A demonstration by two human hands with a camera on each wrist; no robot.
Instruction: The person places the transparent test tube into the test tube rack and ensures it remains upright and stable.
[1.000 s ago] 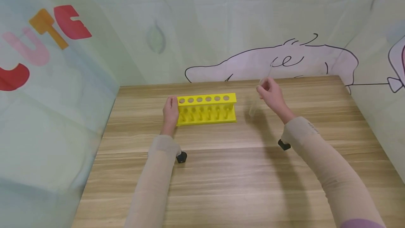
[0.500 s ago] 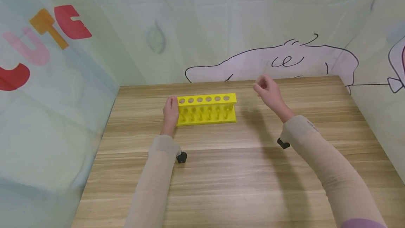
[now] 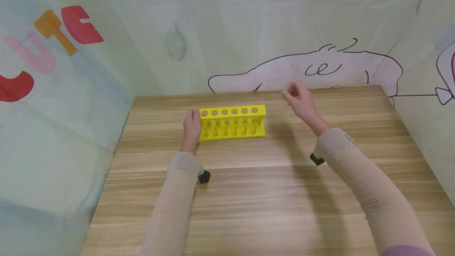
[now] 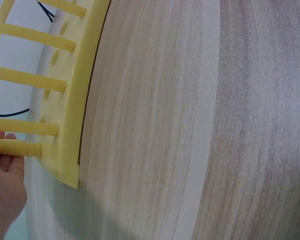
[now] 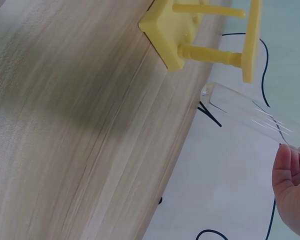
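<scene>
A yellow test tube rack [image 3: 231, 116] with a row of round holes along its top stands on the table. My left hand [image 3: 192, 125] grips the rack's left end; in the left wrist view its fingers curl around the end post [image 4: 17, 147]. To the right of the rack, my right hand [image 3: 301, 104] is raised, pinching a clear glass test tube [image 5: 255, 115]. The tube slants, rounded end down, and that end shows close to the rack's right end in the right wrist view. Against the pale background the tube barely shows in the head view.
The wood-grain table [image 3: 241, 200] reaches back to a pale hanging cloth [image 3: 220, 38] with printed letters and a cartoon outline. More of this cloth hangs along the left and right sides. Small black devices [image 3: 204, 176] sit at both wrists.
My right hand has moved slightly left and farther back with the test tube, which now lies a little nearer the rack. The left hand and the rack have stayed in place.
</scene>
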